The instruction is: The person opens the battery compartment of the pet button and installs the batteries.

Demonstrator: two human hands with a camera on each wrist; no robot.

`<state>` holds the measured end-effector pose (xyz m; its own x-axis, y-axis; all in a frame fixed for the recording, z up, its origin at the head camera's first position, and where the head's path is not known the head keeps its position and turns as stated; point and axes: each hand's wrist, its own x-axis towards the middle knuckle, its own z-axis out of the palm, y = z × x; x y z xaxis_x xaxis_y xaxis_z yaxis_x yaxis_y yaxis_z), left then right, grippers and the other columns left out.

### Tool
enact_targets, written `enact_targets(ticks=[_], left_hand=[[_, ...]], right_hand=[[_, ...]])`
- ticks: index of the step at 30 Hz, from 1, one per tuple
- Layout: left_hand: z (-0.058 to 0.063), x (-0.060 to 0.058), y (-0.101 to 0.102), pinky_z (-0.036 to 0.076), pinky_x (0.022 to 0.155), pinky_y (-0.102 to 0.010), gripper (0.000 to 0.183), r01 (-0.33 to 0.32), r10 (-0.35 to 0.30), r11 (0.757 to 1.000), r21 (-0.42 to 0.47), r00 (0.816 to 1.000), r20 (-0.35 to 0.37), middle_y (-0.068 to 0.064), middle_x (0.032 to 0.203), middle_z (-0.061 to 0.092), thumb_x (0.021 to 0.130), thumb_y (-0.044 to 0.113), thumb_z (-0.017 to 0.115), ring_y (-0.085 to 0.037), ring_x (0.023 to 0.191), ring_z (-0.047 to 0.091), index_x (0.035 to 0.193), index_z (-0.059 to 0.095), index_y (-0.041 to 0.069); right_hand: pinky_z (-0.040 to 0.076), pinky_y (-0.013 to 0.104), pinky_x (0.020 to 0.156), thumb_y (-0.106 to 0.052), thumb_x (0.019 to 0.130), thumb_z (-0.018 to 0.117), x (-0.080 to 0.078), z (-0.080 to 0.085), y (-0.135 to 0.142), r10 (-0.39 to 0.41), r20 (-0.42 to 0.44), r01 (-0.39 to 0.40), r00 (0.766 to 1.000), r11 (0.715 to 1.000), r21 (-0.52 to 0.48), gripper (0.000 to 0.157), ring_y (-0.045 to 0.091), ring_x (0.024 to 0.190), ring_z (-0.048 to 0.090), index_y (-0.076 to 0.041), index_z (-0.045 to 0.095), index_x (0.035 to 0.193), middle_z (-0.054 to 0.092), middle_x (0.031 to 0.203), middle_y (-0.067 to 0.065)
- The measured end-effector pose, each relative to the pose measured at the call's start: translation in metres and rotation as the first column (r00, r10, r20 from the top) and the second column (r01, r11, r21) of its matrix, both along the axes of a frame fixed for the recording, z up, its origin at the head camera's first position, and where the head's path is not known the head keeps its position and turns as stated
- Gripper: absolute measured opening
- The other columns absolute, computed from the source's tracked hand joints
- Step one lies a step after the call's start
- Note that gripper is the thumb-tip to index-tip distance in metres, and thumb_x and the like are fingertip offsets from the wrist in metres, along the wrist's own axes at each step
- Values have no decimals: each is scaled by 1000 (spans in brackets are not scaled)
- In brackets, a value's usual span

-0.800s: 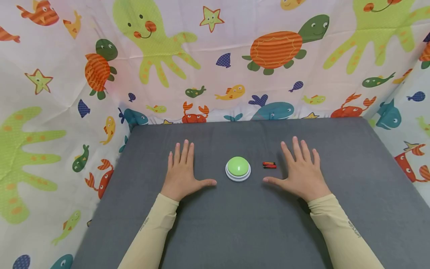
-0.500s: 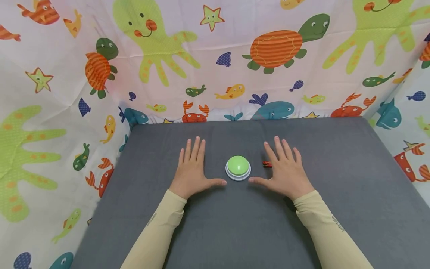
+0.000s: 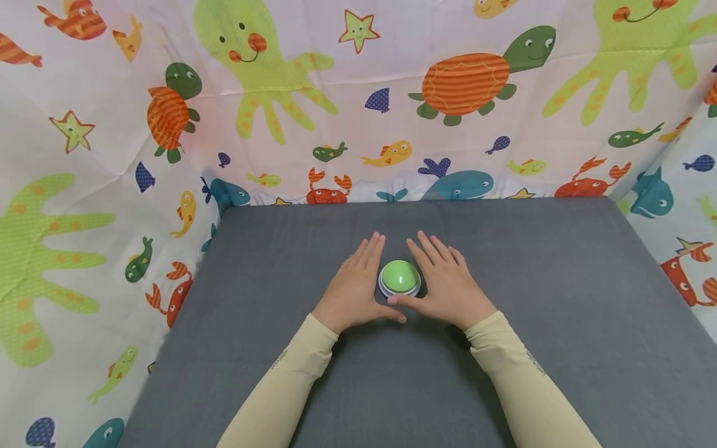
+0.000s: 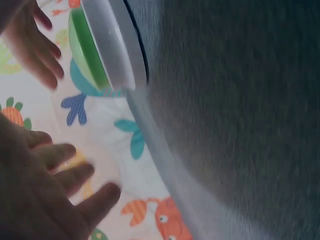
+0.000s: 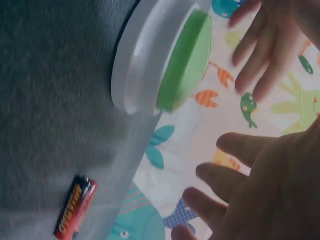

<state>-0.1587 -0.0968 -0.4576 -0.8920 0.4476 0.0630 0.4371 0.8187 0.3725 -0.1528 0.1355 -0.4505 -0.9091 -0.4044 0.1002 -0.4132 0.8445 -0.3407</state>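
Note:
A round push button (image 3: 400,276) with a green dome and a white base sits on the grey table between both hands. My left hand (image 3: 355,289) hovers just left of it, fingers straight and thumb stretched along the near side. On the right, my right hand (image 3: 450,287) is held likewise, its thumb close to the base's front edge. Both wrist views show the fingers apart from the button; whether the right thumb touches it I cannot tell. A red and black battery (image 5: 75,207) lies on the table in the right wrist view; the right hand hides it in the head view.
A grey cloth covers the table (image 3: 252,398). White curtains (image 3: 358,130) printed with sea animals hang along its back, left and right sides. A small dark object (image 3: 458,336) shows under the right wrist.
Both hands have moved inward from either side toward the button. The right hand now covers the batteries that were visible in the head view. The button has stayed in place.

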Motion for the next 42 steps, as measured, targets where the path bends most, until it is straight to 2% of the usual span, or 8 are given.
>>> enact_targets(ticks=[5, 11, 14, 18, 24, 31, 39, 42], left_hand=[[1, -1, 7, 47, 122, -48, 141, 29, -34, 996, 81, 998, 51, -4, 182, 21, 74, 59, 97, -26, 161, 42, 176, 8, 17], [0, -2, 10, 51, 118, -49, 126, 24, -39, 991, 130, 993, 115, -9, 175, 36, 83, 43, 96, -28, 152, 52, 175, 15, 15], [-4, -3, 9, 51, 119, -48, 120, 16, -38, 988, 154, 989, 146, -11, 173, 41, 85, 37, 94, -28, 149, 54, 174, 18, 14], [-8, -5, 7, 48, 121, -47, 114, 11, -38, 987, 162, 985, 166, -12, 171, 44, 88, 33, 93, -28, 150, 54, 174, 20, 13], [-11, -8, 9, 46, 123, -46, 103, 15, -41, 990, 138, 982, 185, -13, 171, 44, 94, 29, 87, -28, 153, 52, 173, 22, 11], [-12, -7, 13, 49, 121, -46, 93, 27, -41, 996, 90, 987, 156, -14, 167, 51, 98, 24, 83, -29, 148, 56, 171, 29, 6], [-9, -4, 15, 47, 123, -45, 83, 75, -87, 993, 94, 988, 127, -17, 166, 50, 101, 20, 78, -31, 150, 54, 169, 32, 3], [-8, -3, 14, 46, 123, -44, 81, 85, -98, 991, 106, 988, 118, -16, 167, 49, 103, 17, 76, -30, 151, 53, 169, 32, 3]], right_hand=[[31, 70, 127, -74, 90, 73, -1, -1, -2, 65, 41, -62, 997, 995, -76, 112, 42, 163, 33, -6, 32, 170, 31, 178, 16], [48, 61, 118, -54, 93, 82, -2, -2, -4, 71, 81, -58, 994, 988, -145, 100, 43, 149, 53, -2, 38, 166, 47, 167, 21], [52, 57, 115, -48, 93, 84, -4, -7, -5, 75, 80, -63, 994, 988, -142, 94, 42, 144, 58, 0, 43, 163, 53, 162, 22], [51, 56, 117, -42, 93, 86, -6, -12, -5, 83, 88, -71, 993, 989, -127, 88, 41, 142, 59, 3, 48, 159, 58, 157, 24], [49, 58, 118, -41, 93, 86, -7, -17, -5, 77, 120, -63, 990, 991, -115, 91, 44, 143, 58, 6, 46, 160, 58, 155, 26], [49, 58, 118, -34, 95, 86, -7, -20, -4, 64, 109, -53, 992, 993, -105, 85, 46, 141, 58, 8, 47, 158, 59, 154, 28], [53, 55, 113, -36, 94, 86, -8, -19, -3, 56, 113, -43, 992, 993, -113, 77, 40, 133, 62, 4, 55, 152, 65, 146, 22], [54, 54, 111, -33, 94, 87, -9, -17, -2, 59, 105, -44, 993, 989, -141, 75, 38, 131, 63, 4, 55, 151, 65, 145, 21]])
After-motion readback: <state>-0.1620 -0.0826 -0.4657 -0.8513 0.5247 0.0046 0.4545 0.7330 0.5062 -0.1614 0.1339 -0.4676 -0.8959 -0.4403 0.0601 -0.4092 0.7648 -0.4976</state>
